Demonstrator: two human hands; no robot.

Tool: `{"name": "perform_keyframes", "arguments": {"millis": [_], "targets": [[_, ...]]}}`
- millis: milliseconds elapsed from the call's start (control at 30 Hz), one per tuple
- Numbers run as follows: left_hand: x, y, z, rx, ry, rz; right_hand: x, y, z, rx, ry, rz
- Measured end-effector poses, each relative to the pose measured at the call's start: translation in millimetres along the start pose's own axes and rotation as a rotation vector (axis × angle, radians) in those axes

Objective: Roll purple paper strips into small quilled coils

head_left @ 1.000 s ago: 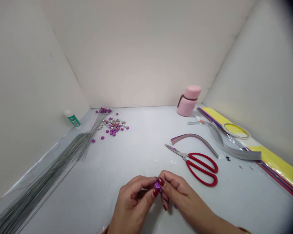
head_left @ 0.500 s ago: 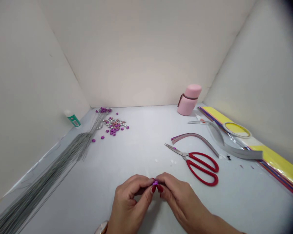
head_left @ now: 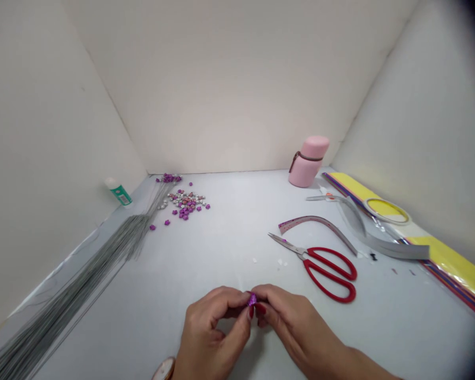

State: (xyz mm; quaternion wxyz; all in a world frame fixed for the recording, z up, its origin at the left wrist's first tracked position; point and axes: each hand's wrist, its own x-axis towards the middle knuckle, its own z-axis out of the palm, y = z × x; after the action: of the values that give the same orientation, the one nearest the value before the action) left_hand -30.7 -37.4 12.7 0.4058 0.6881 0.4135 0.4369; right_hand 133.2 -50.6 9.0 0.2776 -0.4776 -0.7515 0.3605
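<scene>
Between my fingertips is a small shiny purple paper star [head_left: 252,300], low in the middle of the view. My left hand [head_left: 216,330] pinches it from the left with thumb and forefinger. From the right, my right hand [head_left: 291,324] closes its thumb and forefinger on the same star; the fingers cover part of it. Red-handled scissors [head_left: 306,256] lie to the right of my hands, blades slightly parted. Behind them curves a strip of purple-patterned paper [head_left: 319,221]. Tiny white scraps [head_left: 280,262] lie beyond my fingers.
Purple, silver and copper-coloured stars [head_left: 186,203] are piled at the back left, by a long bundle of thin wires [head_left: 83,279]. A green-and-white tube [head_left: 121,193] leans at the left wall. A pink flask [head_left: 306,163], grey strips [head_left: 396,248], a tape roll [head_left: 406,217] and yellow packs [head_left: 451,264] are on the right.
The purple star has turned a little between my fingertips, and my thumbs have shifted slightly apart. Both hands stay in about the same place, still pinching it.
</scene>
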Motion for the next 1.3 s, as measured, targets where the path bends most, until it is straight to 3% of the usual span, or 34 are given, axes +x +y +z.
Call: {"name": "perform_keyframes", "arguments": {"millis": [267, 600, 733, 867, 967, 1067, 1233, 1300], "targets": [[0, -1, 1.4, 0.123, 0.054, 0.124, -2, 1, 1, -0.093, -0.006, -0.094], [-2, -4, 7.1, 0.285, 0.146, 0.266, -2, 4, 15, -0.255, 0.099, -0.183], [0, -8, 5.0, 0.167, 0.067, 0.094, -1, 1, 15, -0.107, 0.112, -0.08], [2, -7, 2.8, -0.21, -0.065, -0.198, 0, -5, 9, 0.24, 0.097, 0.036], [2, -6, 2.4, -0.361, -0.111, -0.251, 1, -5, 7, 0.371, 0.106, 0.087], [0, -9, 1.7, -0.26, -0.069, -0.176, 2, -3, 7, 0.388, 0.139, 0.137], [-1, -12, -1.1, -0.05, -0.055, 0.118, 3, -1, 6, 0.433, 0.152, 0.203], [0, -11, -1.9, -0.027, -0.053, 0.134, 3, -2, 5, 0.453, 0.141, 0.21]]}}
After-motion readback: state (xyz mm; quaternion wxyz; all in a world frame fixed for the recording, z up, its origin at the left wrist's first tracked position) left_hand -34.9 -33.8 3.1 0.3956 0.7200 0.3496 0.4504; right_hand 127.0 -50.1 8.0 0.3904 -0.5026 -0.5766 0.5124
